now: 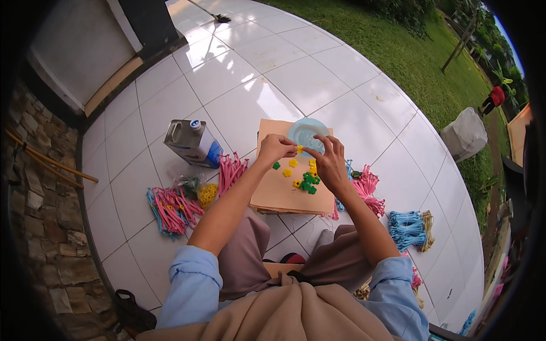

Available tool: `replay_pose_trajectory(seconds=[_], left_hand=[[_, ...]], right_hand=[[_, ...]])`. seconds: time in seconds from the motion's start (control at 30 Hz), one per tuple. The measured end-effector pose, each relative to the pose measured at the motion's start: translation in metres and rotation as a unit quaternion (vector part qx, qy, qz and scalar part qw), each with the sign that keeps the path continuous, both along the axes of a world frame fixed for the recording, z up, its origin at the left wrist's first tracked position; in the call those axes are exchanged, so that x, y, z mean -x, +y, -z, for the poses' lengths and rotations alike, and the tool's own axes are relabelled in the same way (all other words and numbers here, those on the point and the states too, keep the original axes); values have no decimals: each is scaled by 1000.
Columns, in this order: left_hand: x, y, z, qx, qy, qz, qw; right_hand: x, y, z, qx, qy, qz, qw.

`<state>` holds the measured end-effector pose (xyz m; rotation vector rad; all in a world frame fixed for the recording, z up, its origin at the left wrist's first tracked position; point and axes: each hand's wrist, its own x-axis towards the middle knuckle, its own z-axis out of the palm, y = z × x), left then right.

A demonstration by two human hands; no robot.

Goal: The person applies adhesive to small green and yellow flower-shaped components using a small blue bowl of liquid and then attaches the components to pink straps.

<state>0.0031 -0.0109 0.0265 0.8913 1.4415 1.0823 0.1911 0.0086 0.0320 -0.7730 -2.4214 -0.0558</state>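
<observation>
My left hand (pixel 276 149) pinches a small yellow flower-shaped piece (pixel 300 149) between thumb and fingertips, above a cardboard-topped stand. My right hand (pixel 331 162) is just right of it, fingers apart, with one fingertip at or against the flower's edge. Whether it touches is too small to tell. Behind the hands sits a light blue plastic bowl (pixel 309 132). Below them, loose yellow flowers (pixel 287 173) and a cluster of green flower pieces (pixel 309 183) lie on the brown cardboard (pixel 273 196).
Left of the stand are a metal can (pixel 193 142), a bag of yellow pieces (pixel 207 195) and pink bundles (pixel 173 207). On the right lie pink strips (pixel 368 190) and blue bundles (pixel 406 228) on white tiles (pixel 296 71). A stone wall (pixel 60 256) borders the left.
</observation>
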Motion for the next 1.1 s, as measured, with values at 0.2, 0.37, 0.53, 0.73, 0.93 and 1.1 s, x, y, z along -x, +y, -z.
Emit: replay_pose_trajectory(seconds=[0.2,0.37,0.53,0.73,0.93,1.1], left_hand=[[16,-3,4,12,201,26,979],[60,-11,30,89,312,22,946],[63,-10,49,105,362,47,925],[60,-8,60,88,404,43,910],[47,-7,40,-22,517,-10,856],[10,-7,4,12,145,157,977]], right_hand=[[-1,4,-2,90,55,24,994],[-9,1,17,367,-12,-111,923],[-6,-3,23,359,-59,-155,918],[-4,-11,34,314,-112,-178,926],[-2,-8,21,420,-113,-137,890],[-10,17,13,512,72,-122,847]])
